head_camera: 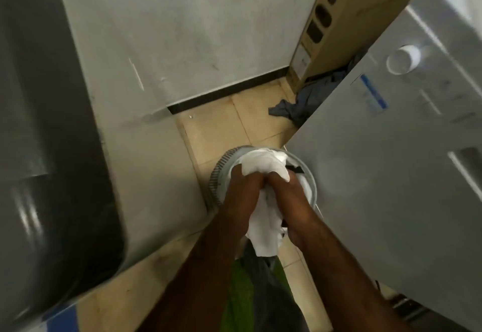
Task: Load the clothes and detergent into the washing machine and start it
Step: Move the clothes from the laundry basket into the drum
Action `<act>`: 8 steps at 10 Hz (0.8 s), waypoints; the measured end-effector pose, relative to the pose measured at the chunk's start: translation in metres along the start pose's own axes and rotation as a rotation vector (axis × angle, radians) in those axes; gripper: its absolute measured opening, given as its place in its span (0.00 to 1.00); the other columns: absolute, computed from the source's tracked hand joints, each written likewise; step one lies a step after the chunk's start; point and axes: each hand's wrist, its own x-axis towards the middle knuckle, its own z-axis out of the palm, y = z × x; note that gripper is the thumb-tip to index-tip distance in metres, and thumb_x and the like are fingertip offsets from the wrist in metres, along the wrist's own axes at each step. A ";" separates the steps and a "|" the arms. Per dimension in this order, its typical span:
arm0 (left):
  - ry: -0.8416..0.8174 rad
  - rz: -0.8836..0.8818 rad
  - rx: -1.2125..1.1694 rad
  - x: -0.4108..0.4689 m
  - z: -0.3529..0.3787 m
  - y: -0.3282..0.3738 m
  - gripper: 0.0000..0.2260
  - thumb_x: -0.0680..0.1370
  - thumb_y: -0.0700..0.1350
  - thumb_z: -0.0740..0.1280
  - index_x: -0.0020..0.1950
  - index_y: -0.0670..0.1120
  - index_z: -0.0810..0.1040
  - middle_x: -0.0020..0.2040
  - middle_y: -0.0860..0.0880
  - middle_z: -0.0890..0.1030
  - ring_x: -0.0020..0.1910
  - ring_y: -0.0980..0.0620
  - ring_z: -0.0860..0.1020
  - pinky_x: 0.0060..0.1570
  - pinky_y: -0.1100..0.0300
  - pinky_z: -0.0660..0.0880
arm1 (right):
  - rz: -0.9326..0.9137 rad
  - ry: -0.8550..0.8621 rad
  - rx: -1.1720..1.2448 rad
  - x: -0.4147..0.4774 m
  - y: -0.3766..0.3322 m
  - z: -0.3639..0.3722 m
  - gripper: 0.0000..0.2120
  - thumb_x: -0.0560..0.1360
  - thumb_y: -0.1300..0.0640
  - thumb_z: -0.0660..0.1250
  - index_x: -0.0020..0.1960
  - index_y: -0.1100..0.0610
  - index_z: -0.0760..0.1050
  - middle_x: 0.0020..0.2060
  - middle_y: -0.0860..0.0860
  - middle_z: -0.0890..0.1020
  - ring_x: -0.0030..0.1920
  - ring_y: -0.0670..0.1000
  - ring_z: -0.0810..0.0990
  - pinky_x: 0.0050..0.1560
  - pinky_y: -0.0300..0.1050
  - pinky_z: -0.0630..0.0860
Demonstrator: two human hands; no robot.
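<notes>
A white garment (263,217) is gripped between the left hand (243,196) and right hand (292,201), both closed on it, above a round grey basket (221,172) on the tiled floor (227,123). A white appliance (391,162) stands just right; blue cloth (300,102) lies beyond.

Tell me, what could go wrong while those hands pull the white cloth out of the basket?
1. The white cloth hangs loose below both hands, so a trailing end might drag on the floor.
2. The basket looks light, so pulling could tip it.
3. A blue garment lies on the floor by the washing machine and could be left behind.
</notes>
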 end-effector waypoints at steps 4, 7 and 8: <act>0.080 0.406 -0.047 -0.244 -0.106 0.112 0.26 0.71 0.53 0.66 0.70 0.59 0.70 0.59 0.53 0.81 0.55 0.50 0.82 0.59 0.48 0.80 | -0.525 0.039 -0.005 -0.252 -0.143 0.076 0.11 0.78 0.54 0.69 0.59 0.53 0.77 0.51 0.51 0.84 0.47 0.45 0.82 0.51 0.46 0.80; 0.196 0.566 -0.159 -0.355 -0.238 0.170 0.22 0.68 0.53 0.65 0.62 0.58 0.74 0.53 0.52 0.84 0.52 0.47 0.84 0.55 0.43 0.82 | -0.625 -0.173 -0.113 -0.339 -0.219 0.192 0.18 0.79 0.50 0.67 0.65 0.57 0.73 0.52 0.51 0.81 0.51 0.50 0.80 0.58 0.53 0.78; 0.259 0.552 -0.163 -0.368 -0.284 0.182 0.25 0.65 0.53 0.66 0.62 0.54 0.76 0.53 0.49 0.85 0.51 0.46 0.85 0.54 0.41 0.82 | -0.576 -0.304 -0.133 -0.351 -0.235 0.234 0.18 0.79 0.51 0.66 0.66 0.58 0.73 0.52 0.51 0.80 0.49 0.50 0.79 0.59 0.55 0.77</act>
